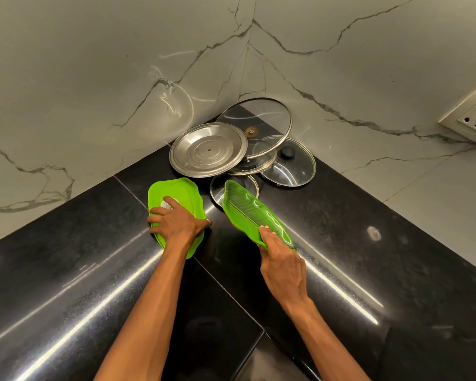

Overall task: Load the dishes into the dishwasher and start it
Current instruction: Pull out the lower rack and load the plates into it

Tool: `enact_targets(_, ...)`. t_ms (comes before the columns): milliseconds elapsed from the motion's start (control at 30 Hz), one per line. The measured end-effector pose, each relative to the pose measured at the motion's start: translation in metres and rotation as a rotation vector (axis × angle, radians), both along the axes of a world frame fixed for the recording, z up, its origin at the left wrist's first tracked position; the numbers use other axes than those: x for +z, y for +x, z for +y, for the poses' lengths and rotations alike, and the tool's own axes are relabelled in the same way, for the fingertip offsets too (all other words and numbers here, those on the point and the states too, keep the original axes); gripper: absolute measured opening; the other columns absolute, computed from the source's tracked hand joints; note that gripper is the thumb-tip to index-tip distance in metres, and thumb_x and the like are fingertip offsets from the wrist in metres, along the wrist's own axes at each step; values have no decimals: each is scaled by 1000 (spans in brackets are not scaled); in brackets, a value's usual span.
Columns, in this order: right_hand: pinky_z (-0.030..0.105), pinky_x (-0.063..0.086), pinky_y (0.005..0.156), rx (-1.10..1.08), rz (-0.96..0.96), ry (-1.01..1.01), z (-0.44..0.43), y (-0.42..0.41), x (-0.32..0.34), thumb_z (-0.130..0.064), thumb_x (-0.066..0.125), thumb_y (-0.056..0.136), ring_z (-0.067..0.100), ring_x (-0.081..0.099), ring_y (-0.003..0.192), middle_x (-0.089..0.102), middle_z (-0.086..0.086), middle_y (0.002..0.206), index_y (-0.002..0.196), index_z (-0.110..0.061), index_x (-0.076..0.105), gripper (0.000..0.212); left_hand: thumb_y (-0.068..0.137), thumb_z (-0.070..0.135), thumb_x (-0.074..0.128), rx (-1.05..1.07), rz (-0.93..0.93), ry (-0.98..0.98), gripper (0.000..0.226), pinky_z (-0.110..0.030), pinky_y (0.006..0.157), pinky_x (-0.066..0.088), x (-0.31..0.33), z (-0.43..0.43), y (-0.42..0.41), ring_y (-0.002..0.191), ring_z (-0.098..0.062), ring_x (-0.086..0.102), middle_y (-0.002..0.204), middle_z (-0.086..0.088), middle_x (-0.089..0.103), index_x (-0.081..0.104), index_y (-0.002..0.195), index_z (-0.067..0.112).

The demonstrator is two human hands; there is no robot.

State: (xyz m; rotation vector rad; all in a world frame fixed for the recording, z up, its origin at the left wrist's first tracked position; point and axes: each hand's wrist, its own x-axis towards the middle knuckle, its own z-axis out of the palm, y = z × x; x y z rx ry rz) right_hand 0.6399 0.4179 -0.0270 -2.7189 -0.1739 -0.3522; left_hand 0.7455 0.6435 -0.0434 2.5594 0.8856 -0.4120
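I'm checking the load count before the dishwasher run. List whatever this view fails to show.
Head view: no dishwasher in frame.
Upturned green plate: the left hand covers its label and middle; grip or mere press, unclear.
Small glass lid: leaf-shaped green plate, held by the right hand, hides half.
Stacked glass lids under the steel lid: overlapped, count uncertain.
Wall socket: cut by right edge.
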Motion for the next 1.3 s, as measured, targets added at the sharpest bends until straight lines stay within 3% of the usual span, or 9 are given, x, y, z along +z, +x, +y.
enact_targets(233, 39, 60, 89, 0, -3, 25, 9, -4, 3, -12, 72, 88, 17, 66, 117, 67, 1, 131, 135, -19, 63, 48, 52, 71, 83, -64, 19, 22, 132, -60, 106, 37, -10, -5, -32, 138, -52, 26, 154, -32, 19, 18, 150, 11)
enact_targets(367, 34, 53, 59, -36, 21, 124, 23, -2, 21, -23, 71, 93, 23, 72, 78, 76, 0, 90, 122, -21, 67, 29, 50, 72, 83, -118, 7, 27, 129, -55, 106, 39, -12, -21, -75, 134, -46, 30, 149, -25, 23, 20, 148, 15)
enact_targets(467, 30, 42, 63, -84, 210, 463, 26, 8, 37, -27, 66, 96, 13, 63, 69, 65, -11, 74, 114, -24, 63, 19, 56, 72, 80, -178, -25, 21, 123, -54, 107, 39, -13, -27, -102, 132, -44, 32, 148, -21, 25, 20, 148, 16)
enact_targets(533, 29, 52, 74, -107, 318, 742, 25, 15, 42, -20, 68, 94, 4, 67, 80, 69, -15, 88, 112, -27, 62, 19, 61, 71, 79, -172, -77, -29, 116, -53, 106, 40, -15, -21, -111, 131, -43, 33, 147, -19, 28, 25, 147, 14)
enact_targets(667, 47, 54, 98, -139, 593, 1506, 14, 21, 26, -5, 64, 93, 30, 70, 110, 73, 14, 118, 126, -10, 63, 34, 79, 54, 76, 27, -215, -215, 88, -51, 106, 37, -15, -3, -112, 133, -44, 35, 144, -21, 37, 37, 141, 6)
enact_targets(767, 55, 45, 109, -250, 836, 1821, 13, 18, 6, -11, 65, 89, 38, 62, 121, 65, 21, 130, 136, -5, 60, 47, 87, 43, 71, 90, -224, -247, 69, -48, 104, 37, -17, 6, -108, 130, -44, 39, 139, -25, 45, 43, 136, 3)
enact_targets(933, 57, 44, 108, -410, 955, 1949, 35, 13, -10, -17, 61, 91, 41, 60, 123, 64, 22, 132, 137, -4, 59, 48, 87, 42, 72, 122, -183, -248, 61, -49, 96, 43, -21, 14, -99, 121, -46, 49, 130, -26, 54, 50, 125, 0)
enact_targets(1133, 58, 44, 108, -436, 958, 1953, 44, 16, -12, -18, 59, 90, 44, 59, 124, 64, 24, 131, 135, -2, 61, 47, 85, 52, 68, 188, -120, -284, 59, -47, 88, 52, -26, 25, -87, 107, -45, 60, 117, -24, 64, 59, 112, 1)
enact_targets(1300, 58, 46, 106, -417, 920, 1926, 41, 24, -12, -16, 60, 91, 42, 60, 123, 64, 22, 132, 138, -4, 58, 49, 79, 64, 68, 278, -58, -426, 61, -37, 66, 48, -25, 33, -78, 92, -39, 67, 101, -17, 72, 69, 95, 6)
